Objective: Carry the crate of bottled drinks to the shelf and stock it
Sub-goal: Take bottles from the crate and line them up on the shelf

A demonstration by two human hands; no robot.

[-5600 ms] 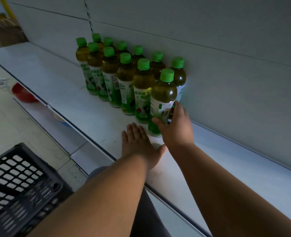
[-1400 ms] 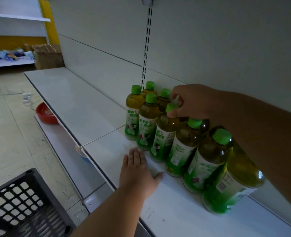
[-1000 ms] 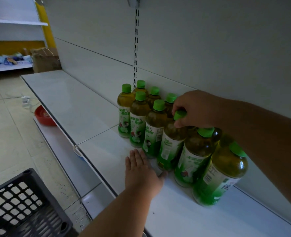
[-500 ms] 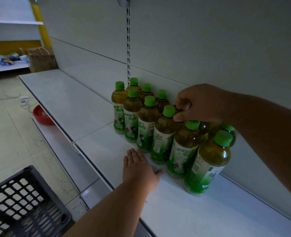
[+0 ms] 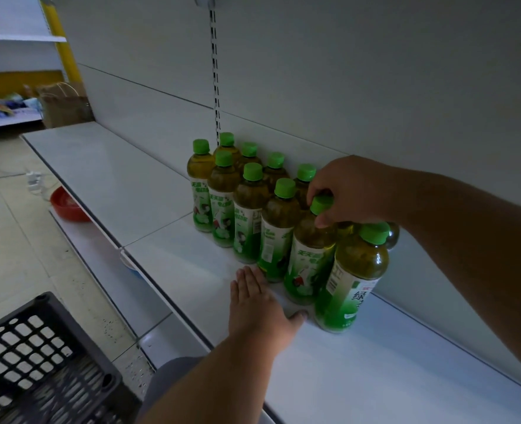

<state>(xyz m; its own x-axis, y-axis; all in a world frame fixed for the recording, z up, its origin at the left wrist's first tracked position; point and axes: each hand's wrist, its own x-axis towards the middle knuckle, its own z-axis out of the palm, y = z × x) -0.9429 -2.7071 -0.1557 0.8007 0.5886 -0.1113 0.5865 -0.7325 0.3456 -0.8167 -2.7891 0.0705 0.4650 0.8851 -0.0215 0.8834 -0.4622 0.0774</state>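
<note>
Right hand (image 5: 349, 191) fingers pinch ribbed bottle cap (image 5: 321, 204) (plastic); left hand (image 5: 260, 304) flat.

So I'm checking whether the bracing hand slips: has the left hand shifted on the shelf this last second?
No. The left hand stays flat on the shelf, the same way in from its front edge.

Green-capped tea bottles (image 5: 250, 215) upright in two rows on white shelf (image 5: 124, 182), black crate (image 5: 38, 362) below

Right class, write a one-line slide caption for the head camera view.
Right hand grips a green-capped tea bottle among bottles on the white shelf; left hand rests flat beside them.
</note>
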